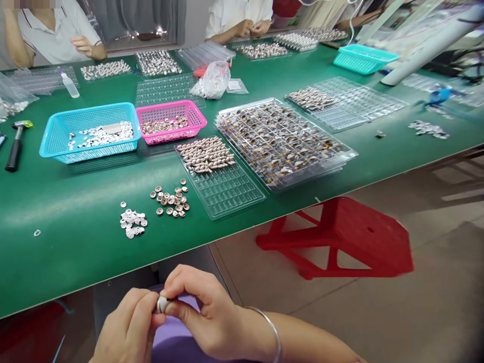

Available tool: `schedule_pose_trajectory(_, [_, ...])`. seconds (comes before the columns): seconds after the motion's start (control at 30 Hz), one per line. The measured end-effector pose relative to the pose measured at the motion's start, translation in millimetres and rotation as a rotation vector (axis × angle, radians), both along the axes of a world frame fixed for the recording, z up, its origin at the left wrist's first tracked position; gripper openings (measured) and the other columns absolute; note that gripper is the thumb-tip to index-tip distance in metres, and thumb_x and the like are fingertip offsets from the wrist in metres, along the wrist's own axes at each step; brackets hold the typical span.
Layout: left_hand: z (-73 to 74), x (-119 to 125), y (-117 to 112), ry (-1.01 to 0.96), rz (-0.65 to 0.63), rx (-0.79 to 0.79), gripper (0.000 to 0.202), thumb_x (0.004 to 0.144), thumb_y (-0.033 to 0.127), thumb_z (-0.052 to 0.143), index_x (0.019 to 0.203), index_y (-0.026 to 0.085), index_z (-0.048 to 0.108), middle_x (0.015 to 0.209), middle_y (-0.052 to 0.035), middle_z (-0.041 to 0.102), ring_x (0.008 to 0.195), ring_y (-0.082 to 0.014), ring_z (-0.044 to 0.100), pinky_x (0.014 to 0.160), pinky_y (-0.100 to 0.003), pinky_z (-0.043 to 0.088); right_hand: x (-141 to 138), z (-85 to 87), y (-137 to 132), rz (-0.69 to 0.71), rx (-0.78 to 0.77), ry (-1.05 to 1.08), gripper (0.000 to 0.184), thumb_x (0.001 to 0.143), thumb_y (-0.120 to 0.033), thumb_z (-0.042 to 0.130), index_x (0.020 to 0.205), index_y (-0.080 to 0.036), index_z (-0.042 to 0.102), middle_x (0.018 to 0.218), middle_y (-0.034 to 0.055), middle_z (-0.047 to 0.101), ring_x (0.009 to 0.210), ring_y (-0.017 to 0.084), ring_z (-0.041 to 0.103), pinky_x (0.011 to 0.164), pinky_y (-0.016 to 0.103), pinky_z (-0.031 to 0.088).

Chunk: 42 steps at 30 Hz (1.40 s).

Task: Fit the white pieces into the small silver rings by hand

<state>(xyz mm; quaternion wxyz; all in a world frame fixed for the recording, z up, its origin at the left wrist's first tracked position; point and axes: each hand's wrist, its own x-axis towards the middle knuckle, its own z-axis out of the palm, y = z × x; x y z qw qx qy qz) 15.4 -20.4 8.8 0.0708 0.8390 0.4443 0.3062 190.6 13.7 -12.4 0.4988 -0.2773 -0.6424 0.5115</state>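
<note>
Below the table's front edge, my left hand (130,322) and my right hand (206,307) meet, both pinching one small round cap with a white face (163,303). Fingertips cover much of it, so its full shape is hidden. On the green table beyond lie a small pile of white discs (132,222) and a loose group of brownish metal cups (172,200). To their right, a clear tray (230,194) holds rows of beige pieces (206,154) at its far end.
A blue basket (55,143) and a pink basket (196,121) hold small parts. Stacked trays (283,138) stand right of them. A hammer (15,148) lies far left. A red stool (363,232) stands by the table. Two people (60,35) work opposite.
</note>
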Motion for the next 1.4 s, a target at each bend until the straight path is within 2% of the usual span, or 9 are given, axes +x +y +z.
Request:
schedule_pose_trajectory(0.47, [2.7,-1.5,1.9,-0.024,-0.024,-0.01,0.018,0.101,0.012,0.038,0.1,0.013,0.056,0.074,-0.0039,0.062,0.062,-0.0098,0.06,0.058,-0.016,0.051,4.2,7.2,-1.5,-0.042,0.167,-0.139,0.008,0.089,-0.011,0.057,0.093,-0.017,0.06,0.08,0.0064,0.064,0.07,0.014,0.061,0.063,0.022,0.054])
schedule_pose_trajectory(0.67, [7.3,-5.5,3.8,-0.094,-0.091,-0.093,0.02,0.099,0.008,0.04,0.091,0.015,0.057,0.07,-0.0016,0.063,0.061,-0.0087,0.061,0.058,-0.015,0.051,5.8,12.5,-0.4,-0.009,0.134,-0.121,0.009,0.088,-0.008,0.058,0.086,-0.017,0.06,0.078,0.0061,0.065,0.067,0.012,0.061,0.063,0.02,0.054])
schedule_pose_trajectory(0.83, [8.2,-5.8,4.6,-0.107,-0.117,-0.138,0.02,0.098,0.008,0.042,0.089,0.016,0.058,0.07,-0.0013,0.065,0.061,-0.0084,0.063,0.059,-0.014,0.052,8.4,14.4,0.2,-0.009,0.188,-0.169,0.009,0.089,-0.009,0.056,0.086,-0.016,0.061,0.077,0.0063,0.064,0.066,0.012,0.06,0.061,0.02,0.054])
schedule_pose_trajectory(1.0, [9.0,-7.2,4.6,-0.116,-0.152,-0.16,0.022,0.093,0.002,0.044,0.086,0.017,0.058,0.07,-0.001,0.066,0.062,-0.0085,0.064,0.059,-0.014,0.052,10.5,15.4,1.0,0.036,0.13,-0.173,0.009,0.088,-0.01,0.057,0.082,-0.017,0.059,0.076,0.006,0.065,0.066,0.012,0.06,0.061,0.02,0.053])
schedule_pose_trajectory(1.2, [22.1,-5.0,8.8,-0.101,-0.195,-0.164,0.027,0.088,-0.003,0.042,0.087,0.018,0.059,0.069,0.0007,0.069,0.06,-0.0079,0.067,0.061,-0.013,0.054,11.5,17.9,0.0,0.049,0.122,-0.182,0.01,0.086,-0.01,0.056,0.079,-0.017,0.058,0.072,0.0053,0.064,0.062,0.012,0.059,0.057,0.02,0.051])
schedule_pose_trajectory(1.4, [32.1,3.8,10.8,-0.091,-0.134,-0.091,0.027,0.093,0.002,0.04,0.081,0.019,0.057,0.065,0.0017,0.07,0.058,-0.006,0.068,0.062,-0.01,0.053,7.9,19.3,-1.5,0.049,0.13,-0.132,0.013,0.082,-0.006,0.055,0.078,-0.018,0.057,0.071,0.0037,0.062,0.059,0.011,0.056,0.053,0.018,0.049])
